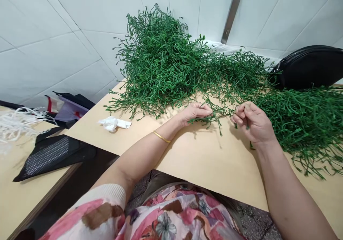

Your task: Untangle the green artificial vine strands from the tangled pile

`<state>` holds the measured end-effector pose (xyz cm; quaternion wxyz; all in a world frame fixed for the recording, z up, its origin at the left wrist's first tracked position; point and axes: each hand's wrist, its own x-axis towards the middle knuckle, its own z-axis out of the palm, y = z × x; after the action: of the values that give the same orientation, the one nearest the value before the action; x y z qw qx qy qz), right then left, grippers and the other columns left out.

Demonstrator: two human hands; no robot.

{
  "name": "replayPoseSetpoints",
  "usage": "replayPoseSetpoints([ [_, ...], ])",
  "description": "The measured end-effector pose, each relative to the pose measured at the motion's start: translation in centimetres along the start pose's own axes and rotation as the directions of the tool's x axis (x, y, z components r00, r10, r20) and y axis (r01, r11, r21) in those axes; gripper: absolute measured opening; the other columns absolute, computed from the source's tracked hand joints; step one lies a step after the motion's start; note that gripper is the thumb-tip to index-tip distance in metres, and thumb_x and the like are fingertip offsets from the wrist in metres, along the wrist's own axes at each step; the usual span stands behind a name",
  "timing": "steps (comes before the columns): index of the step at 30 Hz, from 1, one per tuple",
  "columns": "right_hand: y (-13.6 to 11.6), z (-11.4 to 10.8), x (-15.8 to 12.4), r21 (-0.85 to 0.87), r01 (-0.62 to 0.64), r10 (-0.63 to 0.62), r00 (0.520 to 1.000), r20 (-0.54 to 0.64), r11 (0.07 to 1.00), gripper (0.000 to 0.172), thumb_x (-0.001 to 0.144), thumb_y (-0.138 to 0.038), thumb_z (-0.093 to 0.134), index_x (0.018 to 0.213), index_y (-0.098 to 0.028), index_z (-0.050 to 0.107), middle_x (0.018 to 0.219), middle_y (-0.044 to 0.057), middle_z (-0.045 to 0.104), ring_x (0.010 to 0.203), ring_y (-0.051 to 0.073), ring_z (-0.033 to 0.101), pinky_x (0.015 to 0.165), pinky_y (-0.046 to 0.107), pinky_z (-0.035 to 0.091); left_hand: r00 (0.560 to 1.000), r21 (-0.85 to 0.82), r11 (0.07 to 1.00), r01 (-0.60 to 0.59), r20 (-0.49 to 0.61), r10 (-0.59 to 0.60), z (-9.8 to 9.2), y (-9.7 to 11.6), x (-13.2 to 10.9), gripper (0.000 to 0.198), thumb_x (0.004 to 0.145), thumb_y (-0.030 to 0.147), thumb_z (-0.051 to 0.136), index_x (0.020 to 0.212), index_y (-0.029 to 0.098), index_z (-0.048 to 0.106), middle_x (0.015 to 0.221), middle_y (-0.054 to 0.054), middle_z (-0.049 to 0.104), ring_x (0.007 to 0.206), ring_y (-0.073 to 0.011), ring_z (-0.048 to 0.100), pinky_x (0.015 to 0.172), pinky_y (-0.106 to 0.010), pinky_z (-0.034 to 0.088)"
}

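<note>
A pale wooden tabletop is carrying everything here, and a big heap of wiry green plastic fronds is piling up at its far side against the white tiled wall. Every place below is being given from that heap.

To the right of the heap, a flatter spread of the same green fronds is trailing toward the table's near edge. Behind that spread, a black zipped pouch is sitting by the wall.

Just in front of the heap, the person's left hand and right hand are working close together. The left fingers are closing tight in a pinch on one end of a thin green plastic sprig. The right fingers are curling almost into a fist, their tips gripping the other end. The sprig is stretching between the two hands, low over the table, with its side shoots touching the heap's front fringe.

It is looking very light, springy and prone to snagging on its neighbours, so taking it by the main stem rather than the fine tips is likely the safer hold.

To the front left of the heap, a crumpled white tissue is lying on the wood. A thin gold bangle is circling the left wrist.
</note>
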<state>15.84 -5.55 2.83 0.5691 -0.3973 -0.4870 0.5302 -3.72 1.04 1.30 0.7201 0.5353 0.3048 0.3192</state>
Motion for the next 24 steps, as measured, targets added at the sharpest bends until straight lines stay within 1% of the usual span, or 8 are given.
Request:
replayPoseSetpoints([
  [3,0.2,0.4,-0.2,-0.232,-0.003,-0.005,0.999,-0.036,0.973,0.029,0.075,-0.048,0.061,0.07,-0.02,0.054,0.054,-0.004,0.035,0.048,0.008,0.033,0.048,0.024,0.029,0.999,0.085,0.996,-0.01,-0.048,0.014,0.6,-0.1,0.0,0.023,0.059,0.031,0.071,0.062,0.011,0.059,0.05,0.005,0.045,0.047,-0.0028,0.031,0.049,-0.021,0.021],
  [7,0.9,1.8,-0.6,-0.54,0.005,-0.019,1.0,-0.019,0.842,0.032,0.074,-0.05,0.06,0.079,-0.018,0.06,0.053,-0.004,0.039,0.048,0.008,0.033,0.046,0.024,0.025,0.996,0.116,0.991,-0.065,-0.049,0.071,1.5,-0.4,-0.4,0.025,0.062,0.034,0.069,0.062,0.012,0.056,0.046,0.007,0.039,0.045,-0.003,0.029,0.048,-0.022,0.02],
  [10,1.6,2.2,-0.5,-0.617,0.007,0.004,1.0,0.017,0.787,0.032,0.073,-0.047,0.062,0.086,-0.018,0.059,0.049,-0.007,0.035,0.045,0.008,0.032,0.045,0.024,0.024,0.997,0.125,0.989,-0.074,-0.018,0.077,1.8,-0.8,-0.4,0.026,0.061,0.035,0.069,0.063,0.012,0.055,0.045,0.007,0.038,0.045,-0.0034,0.029,0.048,-0.022,0.02],
  [13,1.9,1.9,-0.3,-0.681,0.072,-0.022,0.996,0.081,0.729,0.024,0.075,-0.041,0.06,0.082,-0.019,0.06,0.049,-0.006,0.035,0.046,0.008,0.033,0.047,0.024,0.026,0.998,0.143,0.988,-0.059,0.029,0.055,1.7,-0.9,-0.3,0.027,0.064,0.036,0.067,0.062,0.013,0.055,0.045,0.006,0.038,0.045,-0.0038,0.03,0.048,-0.022,0.019],
  [15,1.9,1.7,-0.2,-0.684,0.111,-0.053,0.993,0.105,0.721,0.021,0.076,-0.039,0.059,0.078,-0.019,0.062,0.053,-0.004,0.041,0.05,0.009,0.037,0.05,0.025,0.028,0.998,0.147,0.988,-0.045,0.049,0.038,1.6,-0.9,-0.3,0.028,0.065,0.037,0.066,0.062,0.012,0.055,0.044,0.006,0.038,0.044,-0.0036,0.028,0.047,-0.023,0.017],
  [18,1.7,1.5,-0.1,-0.634,0.132,-0.085,0.991,0.105,0.762,0.022,0.077,-0.039,0.057,0.069,-0.019,0.062,0.061,0.0,0.05,0.057,0.011,0.043,0.055,0.026,0.032,0.997,0.108,0.994,-0.022,0.071,0.015,1.3,-0.7,-0.4,0.028,0.064,0.037,0.068,0.063,0.011,0.057,0.044,0.006,0.038,0.043,-0.003,0.026,0.046,-0.023,0.015],
  [21,1.5,1.8,-0.2,-0.525,0.059,-0.02,0.997,0.079,0.849,0.027,0.077,-0.042,0.057,0.065,-0.019,0.057,0.058,-0.001,0.046,0.055,0.011,0.039,0.054,0.026,0.031,0.992,0.013,1.0,0.011,0.126,-0.013,1.0,-0.5,-0.4,0.026,0.061,0.034,0.071,0.064,0.011,0.059,0.047,0.005,0.043,0.045,-0.0029,0.03,0.047,-0.023,0.018],
  [24,1.8,2.5,-0.2,-0.317,-0.024,0.045,0.997,0.06,0.948,0.028,0.074,-0.046,0.059,0.066,-0.02,0.054,0.06,-0.001,0.044,0.054,0.01,0.036,0.051,0.024,0.03,0.986,-0.124,0.99,0.06,0.163,-0.04,1.1,-0.4,0.0,0.027,0.055,0.03,0.076,0.064,0.011,0.06,0.055,0.002,0.054,0.049,-0.0046,0.041,0.051,-0.022,0.027],
])
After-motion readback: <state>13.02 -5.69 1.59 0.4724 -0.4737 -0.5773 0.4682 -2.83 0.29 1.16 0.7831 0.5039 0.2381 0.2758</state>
